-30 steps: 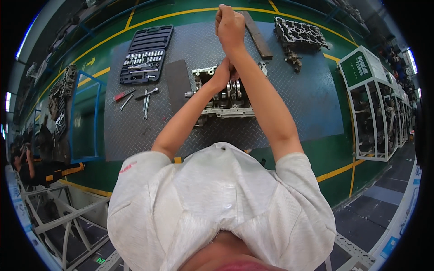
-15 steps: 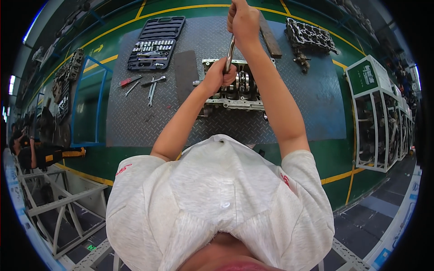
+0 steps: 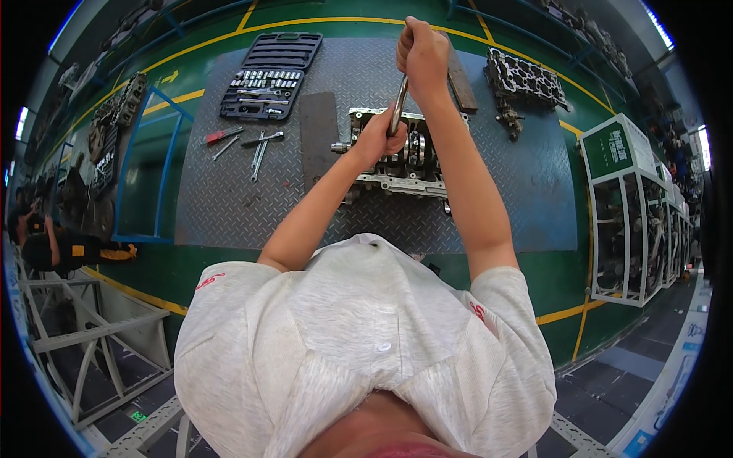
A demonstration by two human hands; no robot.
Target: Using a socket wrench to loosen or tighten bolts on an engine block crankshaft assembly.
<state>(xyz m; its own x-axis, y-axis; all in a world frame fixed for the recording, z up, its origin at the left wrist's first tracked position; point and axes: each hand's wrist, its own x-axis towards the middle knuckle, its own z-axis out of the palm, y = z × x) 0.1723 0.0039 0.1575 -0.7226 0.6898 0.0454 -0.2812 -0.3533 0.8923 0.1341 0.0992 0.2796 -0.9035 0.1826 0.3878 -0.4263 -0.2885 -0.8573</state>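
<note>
An engine block with its shiny crankshaft exposed lies on the diamond-plate tabletop in front of me. My left hand is closed round the lower part of a long metal wrench handle, over the block. Higher up, my right hand grips the handle's far end in a fist. The bar slants up and slightly right between the two hands. My left hand hides the wrench's lower end, so what it sits on cannot be seen.
Left of the block are a flat dark plate, loose wrenches and an open socket case. A cylinder head lies at the far right, a bar nearer. Blue frame, caged engine and a person stand around.
My right hand has come slightly nearer and to the right, still gripping the handle. My left hand keeps its hold low on the bar. The whole view has shifted a little.
</note>
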